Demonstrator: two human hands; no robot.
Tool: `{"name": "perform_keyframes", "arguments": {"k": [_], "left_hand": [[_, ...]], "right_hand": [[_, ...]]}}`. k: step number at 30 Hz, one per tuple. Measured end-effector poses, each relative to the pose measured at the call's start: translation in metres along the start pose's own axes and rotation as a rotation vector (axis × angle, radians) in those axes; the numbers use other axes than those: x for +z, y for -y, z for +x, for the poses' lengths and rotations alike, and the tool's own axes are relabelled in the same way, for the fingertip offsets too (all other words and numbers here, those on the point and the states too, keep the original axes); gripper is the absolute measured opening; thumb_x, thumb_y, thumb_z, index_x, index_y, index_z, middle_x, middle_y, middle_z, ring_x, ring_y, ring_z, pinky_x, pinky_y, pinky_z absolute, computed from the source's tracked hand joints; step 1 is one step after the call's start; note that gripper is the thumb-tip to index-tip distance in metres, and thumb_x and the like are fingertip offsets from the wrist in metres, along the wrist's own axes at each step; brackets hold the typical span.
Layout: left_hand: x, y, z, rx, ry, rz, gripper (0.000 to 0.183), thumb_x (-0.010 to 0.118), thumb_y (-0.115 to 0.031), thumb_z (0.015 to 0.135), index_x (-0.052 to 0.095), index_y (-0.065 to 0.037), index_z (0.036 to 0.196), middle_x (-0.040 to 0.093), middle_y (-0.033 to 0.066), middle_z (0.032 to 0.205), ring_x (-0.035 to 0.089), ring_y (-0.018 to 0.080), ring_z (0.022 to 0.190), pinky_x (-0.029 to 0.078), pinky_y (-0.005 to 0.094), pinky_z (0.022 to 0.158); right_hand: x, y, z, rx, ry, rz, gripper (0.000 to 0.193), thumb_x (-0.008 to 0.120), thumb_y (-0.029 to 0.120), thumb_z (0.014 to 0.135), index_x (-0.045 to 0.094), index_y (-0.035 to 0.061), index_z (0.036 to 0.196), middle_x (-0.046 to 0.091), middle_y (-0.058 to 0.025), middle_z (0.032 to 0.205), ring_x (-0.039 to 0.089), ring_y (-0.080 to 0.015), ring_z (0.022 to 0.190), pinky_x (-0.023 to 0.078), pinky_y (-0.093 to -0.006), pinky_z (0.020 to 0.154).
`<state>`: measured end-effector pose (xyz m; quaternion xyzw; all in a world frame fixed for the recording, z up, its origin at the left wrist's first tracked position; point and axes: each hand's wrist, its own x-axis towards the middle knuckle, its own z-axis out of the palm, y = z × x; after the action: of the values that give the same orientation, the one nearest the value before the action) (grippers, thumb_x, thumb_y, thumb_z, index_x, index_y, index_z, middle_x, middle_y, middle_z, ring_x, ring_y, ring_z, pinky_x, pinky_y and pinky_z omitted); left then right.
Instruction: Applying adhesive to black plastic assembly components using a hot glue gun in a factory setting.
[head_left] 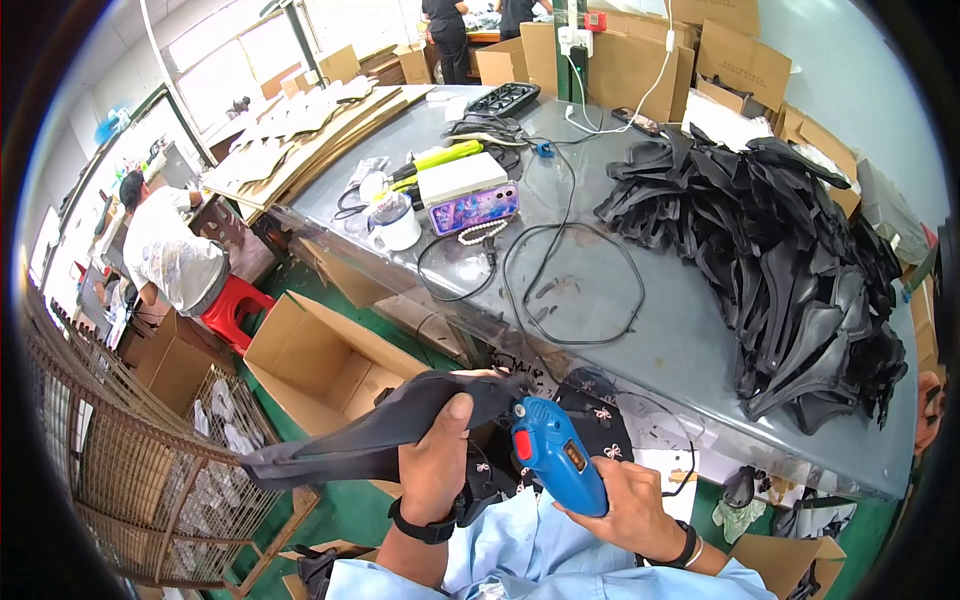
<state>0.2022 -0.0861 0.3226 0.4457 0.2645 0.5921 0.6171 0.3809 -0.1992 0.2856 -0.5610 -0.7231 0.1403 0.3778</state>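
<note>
My left hand [440, 455] grips a long black moulded piece [370, 425], thumb on top, with its narrow end pointing left. My right hand [632, 508] is wrapped round the handle of a blue handheld power tool [560, 455] with a red button. The tool's head meets the right end of the black piece; its tip is too hard to make out there. On the right of the table lies a large heap of similar black pieces [770, 250].
A grey table [690, 370] fills the middle, carrying a looped black cable [510, 290], a phone in a purple case [475, 208] and a white mug [397, 230]. An open cardboard box [330, 360] and a wicker rack [130, 460] stand left. A person [175, 245] sits beyond.
</note>
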Motion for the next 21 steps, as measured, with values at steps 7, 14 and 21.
{"name": "perform_keyframes", "arguments": {"k": [7, 14, 21], "left_hand": [[-0.007, 0.004, 0.0, 0.129, 0.06, 0.178, 0.033, 0.063, -0.019, 0.086, 0.052, 0.0, 0.111, 0.06, 0.0143, 0.109, 0.057, 0.0203, 0.102, 0.043, 0.033, 0.093], [-0.001, 0.006, -0.005, 0.108, -0.078, 0.007, 0.026, 0.06, -0.007, 0.087, 0.048, -0.001, 0.11, 0.056, 0.0098, 0.106, 0.055, 0.0163, 0.099, 0.042, 0.0302, 0.091], [0.006, 0.012, -0.008, 0.04, -0.085, -0.046, 0.026, 0.058, -0.005, 0.087, 0.049, -0.001, 0.11, 0.056, 0.0091, 0.105, 0.055, 0.0151, 0.097, 0.041, 0.0285, 0.092]], "right_hand": [[0.004, -0.003, -0.003, 0.043, 0.019, 0.046, 0.053, 0.08, 0.019, 0.064, 0.054, -0.0026, 0.104, 0.061, -0.0129, 0.066, 0.061, -0.0264, 0.054, 0.049, -0.0345, 0.051], [0.007, -0.005, -0.005, 0.039, 0.065, 0.047, 0.056, 0.084, 0.027, 0.064, 0.053, -0.0031, 0.099, 0.065, -0.0146, 0.075, 0.067, -0.0263, 0.061, 0.053, -0.0318, 0.056], [0.006, 0.007, 0.003, 0.072, 0.043, 0.185, 0.049, 0.079, 0.028, 0.071, 0.053, -0.003, 0.1, 0.063, -0.0142, 0.067, 0.066, -0.027, 0.057, 0.052, -0.0341, 0.051]]}}
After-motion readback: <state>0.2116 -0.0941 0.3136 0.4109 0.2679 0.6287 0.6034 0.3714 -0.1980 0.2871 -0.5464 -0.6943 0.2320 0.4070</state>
